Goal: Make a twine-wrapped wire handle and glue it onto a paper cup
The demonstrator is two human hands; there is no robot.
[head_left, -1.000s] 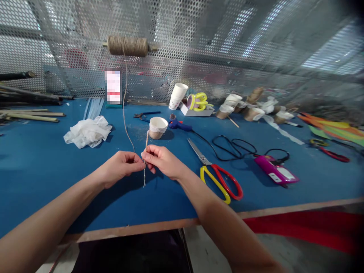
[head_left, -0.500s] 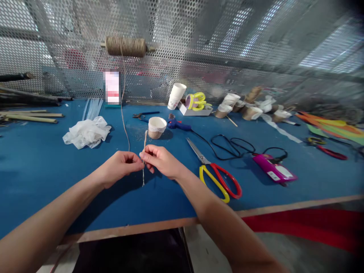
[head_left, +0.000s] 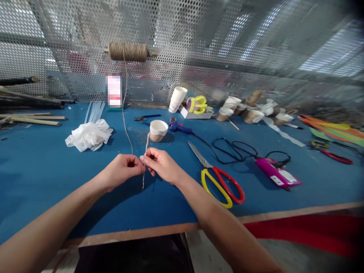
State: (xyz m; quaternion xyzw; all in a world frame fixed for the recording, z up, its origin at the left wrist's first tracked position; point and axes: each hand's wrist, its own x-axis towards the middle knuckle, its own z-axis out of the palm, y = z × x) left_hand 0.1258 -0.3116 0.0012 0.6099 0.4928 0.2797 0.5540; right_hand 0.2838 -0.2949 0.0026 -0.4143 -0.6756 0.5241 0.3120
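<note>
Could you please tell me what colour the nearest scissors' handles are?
Scissors handles: one yellow, one red; head view.

Left grip [head_left: 124, 169] and right grip [head_left: 160, 165] pinched closed, fingertips touching, wrists angled inward, knuckles up

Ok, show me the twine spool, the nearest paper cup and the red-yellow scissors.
twine spool [head_left: 128, 52], head view, middle of the winding.
paper cup [head_left: 156, 135], head view, its side wall.
scissors [head_left: 206, 165], head view, the pivot.

The table [head_left: 42, 170] is plain blue. The twine [head_left: 146, 141] is tan, like its spool [head_left: 128, 52] at twelve o'clock. At three o'clock the scissors [head_left: 207, 169] have yellow and red handles. The mesh [head_left: 227, 57] is silver, dotted with holes.
</note>
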